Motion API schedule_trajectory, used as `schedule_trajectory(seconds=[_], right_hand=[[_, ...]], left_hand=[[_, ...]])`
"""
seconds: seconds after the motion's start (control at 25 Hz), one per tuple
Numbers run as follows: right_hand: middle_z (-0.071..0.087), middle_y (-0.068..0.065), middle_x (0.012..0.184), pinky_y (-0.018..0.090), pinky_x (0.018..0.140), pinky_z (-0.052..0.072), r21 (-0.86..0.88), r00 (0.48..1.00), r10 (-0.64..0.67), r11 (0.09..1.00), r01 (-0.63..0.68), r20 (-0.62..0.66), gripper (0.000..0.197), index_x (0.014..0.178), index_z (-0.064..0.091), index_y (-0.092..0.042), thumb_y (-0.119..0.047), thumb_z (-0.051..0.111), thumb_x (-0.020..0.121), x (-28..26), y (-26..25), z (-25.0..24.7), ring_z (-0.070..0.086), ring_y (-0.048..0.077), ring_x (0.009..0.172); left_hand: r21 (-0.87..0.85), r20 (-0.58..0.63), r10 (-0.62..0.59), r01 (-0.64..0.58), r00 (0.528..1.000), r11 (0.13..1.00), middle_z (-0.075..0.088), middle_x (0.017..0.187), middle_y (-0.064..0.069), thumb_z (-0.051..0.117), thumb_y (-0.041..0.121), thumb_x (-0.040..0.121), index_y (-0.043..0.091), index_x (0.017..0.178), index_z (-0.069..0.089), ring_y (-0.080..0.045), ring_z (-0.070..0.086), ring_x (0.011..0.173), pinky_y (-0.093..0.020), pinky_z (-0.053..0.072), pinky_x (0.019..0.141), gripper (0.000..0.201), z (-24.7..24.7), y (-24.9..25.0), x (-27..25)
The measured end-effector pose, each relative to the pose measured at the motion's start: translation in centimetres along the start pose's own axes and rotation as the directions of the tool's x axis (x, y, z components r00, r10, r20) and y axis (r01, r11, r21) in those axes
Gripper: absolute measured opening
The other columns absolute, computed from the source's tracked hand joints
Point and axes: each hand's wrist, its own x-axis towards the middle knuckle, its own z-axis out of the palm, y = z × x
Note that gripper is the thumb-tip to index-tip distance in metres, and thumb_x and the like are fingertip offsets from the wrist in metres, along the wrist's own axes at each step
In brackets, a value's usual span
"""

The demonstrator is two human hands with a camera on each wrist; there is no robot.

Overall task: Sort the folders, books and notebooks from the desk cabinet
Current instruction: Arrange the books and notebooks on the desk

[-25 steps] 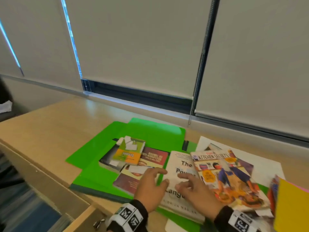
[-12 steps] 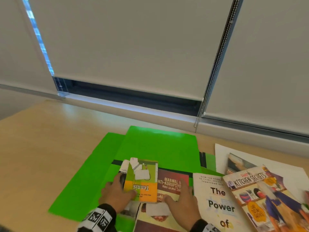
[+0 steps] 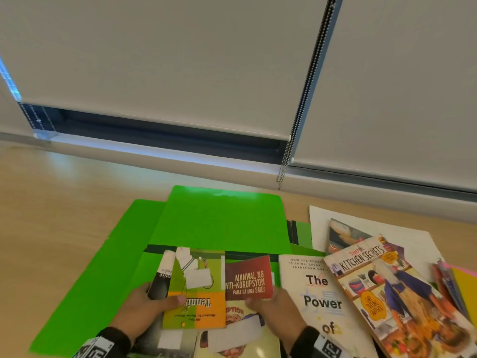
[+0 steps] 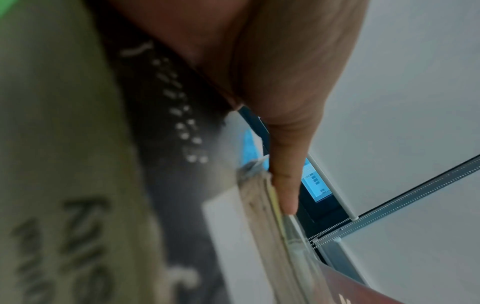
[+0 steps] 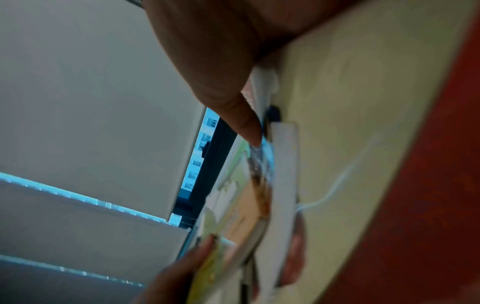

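Note:
My left hand (image 3: pixel 154 303) grips a green and orange "Tennis" book (image 3: pixel 198 288), thumb on its cover, together with a dark book (image 3: pixel 161 280) behind it. The left wrist view shows my thumb (image 4: pixel 283 185) pressing the page edges (image 4: pixel 270 222). My right hand (image 3: pixel 268 306) holds the red and cream "Manwal ng Anti-Korupsyon" book (image 3: pixel 247 277), thumb on the cover and fingers hidden under it. In the right wrist view that cover (image 5: pixel 363 144) fills the right side. Both books sit over overlapping green folders (image 3: pixel 219 220).
A white "The Power of" book (image 3: pixel 317 293) lies right of my hands, then a "Kitchen Secrets" magazine (image 3: pixel 387 288) on white paper (image 3: pixel 413 236). A yellow folder (image 3: pixel 467 288) shows at the right edge. Bare wooden desk (image 3: pixel 64 202) lies left; window blinds stand behind.
Both hands left the white "The Power of" book and moved left. The left took hold of the Tennis book, the right the Anti-Korupsyon book, whose top edge now tips up.

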Motion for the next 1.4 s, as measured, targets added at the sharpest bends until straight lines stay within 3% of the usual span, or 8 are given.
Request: schedule_trajectory(seconds=[0.12, 0.32, 0.4, 0.48, 0.68, 0.84, 1.04, 1.4], right_hand=[[0.073, -0.011, 0.097, 0.018, 0.078, 0.054, -0.081, 0.996, -0.001, 0.997, 0.009, 0.089, 0.024, 0.1, 0.067, -0.028, -0.012, 0.071, 0.083, -1.3, 1.3, 0.2, 0.068, 0.002, 0.09], [0.038, -0.019, 0.134, 0.002, 0.079, 0.041, -0.031, 0.985, -0.164, 0.986, 0.163, -0.051, 0.014, 0.087, 0.069, -0.043, -0.029, 0.071, 0.085, -3.7, 1.7, 1.7, 0.053, -0.012, 0.105], [0.027, -0.029, 0.141, 0.003, 0.083, 0.042, 0.077, 0.974, -0.22, 0.971, 0.224, -0.059, 0.009, 0.085, 0.074, -0.049, -0.041, 0.072, 0.082, -4.7, 1.4, 2.0, 0.05, -0.018, 0.11], [0.038, -0.022, 0.145, 0.01, 0.089, 0.045, 0.142, 0.962, -0.27, 0.952, 0.272, -0.039, 0.028, 0.096, 0.071, -0.052, -0.063, 0.07, 0.071, -5.6, 0.9, 1.5, 0.056, -0.009, 0.113], [0.074, 0.011, 0.103, 0.04, 0.089, 0.055, 0.367, 0.925, -0.302, 0.853, 0.371, -0.232, 0.038, 0.103, 0.074, -0.02, -0.05, 0.069, 0.08, -8.4, -1.0, -3.5, 0.07, 0.029, 0.098], [0.072, 0.018, 0.104, 0.055, 0.091, 0.052, 0.436, 0.84, -0.208, 0.778, 0.452, -0.5, 0.036, 0.107, 0.069, -0.014, -0.043, 0.053, 0.092, -10.3, -0.5, -11.8, 0.068, 0.038, 0.096], [0.07, 0.01, 0.115, 0.044, 0.088, 0.054, 0.396, 0.677, -0.101, 0.745, 0.537, -0.729, 0.034, 0.108, 0.071, -0.017, -0.043, 0.056, 0.093, -12.8, 2.5, -23.9, 0.066, 0.029, 0.102], [0.074, 0.018, 0.092, 0.048, 0.081, 0.054, 0.438, 0.698, 0.154, 0.864, 0.249, -0.7, 0.033, 0.102, 0.069, -0.008, -0.036, 0.052, 0.097, -20.1, 14.4, -48.7, 0.07, 0.03, 0.072]], left_hand=[[-0.048, 0.003, 0.039, -0.039, 0.999, 0.998, 0.076, 0.092, -0.005, 0.094, 0.05, 0.023, 0.008, 0.109, 0.064, -0.025, 0.073, 0.085, -0.039, 0.053, 0.083, 0.1, -0.4, -0.9, -0.2], [-0.289, -0.031, 0.176, -0.177, 0.984, 0.941, 0.076, 0.083, -0.006, 0.082, 0.018, 0.071, 0.007, 0.105, 0.066, -0.016, 0.07, 0.066, -0.03, 0.053, 0.062, 0.039, -1.4, 0.5, -1.2], [-0.452, 0.019, 0.161, -0.135, 0.987, 0.882, 0.074, 0.1, -0.016, 0.069, 0.026, 0.076, 0.007, 0.113, 0.067, -0.026, 0.072, 0.082, -0.041, 0.055, 0.082, 0.042, -1.8, 1.0, -1.3], [-0.56, 0.083, 0.151, -0.08, 0.985, 0.825, 0.068, 0.116, -0.02, 0.066, 0.04, 0.07, 0.013, 0.122, 0.064, -0.04, 0.067, 0.101, -0.057, 0.043, 0.1, 0.059, -1.6, 1.9, -1.8], [-0.52, 0.26, 0.386, -0.208, 0.885, 0.828, 0.071, 0.111, -0.017, 0.086, 0.04, 0.053, 0.014, 0.119, 0.066, -0.034, 0.071, 0.091, -0.056, 0.055, 0.079, 0.074, 3.3, 6.6, -4.1], [-0.456, 0.367, 0.547, -0.367, 0.752, 0.811, 0.073, 0.109, -0.01, 0.088, 0.037, 0.055, 0.012, 0.11, 0.068, -0.023, 0.072, 0.088, -0.03, 0.06, 0.068, 0.064, 11.8, 11.5, -6.4], [-0.296, 0.501, 0.597, -0.524, 0.627, 0.799, 0.073, 0.112, -0.002, 0.088, 0.042, 0.052, 0.014, 0.116, 0.064, -0.023, 0.069, 0.102, -0.046, 0.053, 0.092, 0.074, 26.6, 15.6, -8.7], [-0.092, 0.579, 0.429, -0.467, 0.693, 0.879, 0.07, 0.108, 0.005, 0.089, 0.049, 0.053, 0.02, 0.107, 0.058, -0.015, 0.067, 0.096, -0.041, 0.053, 0.091, 0.069, 55.8, 14.1, -15.9]])
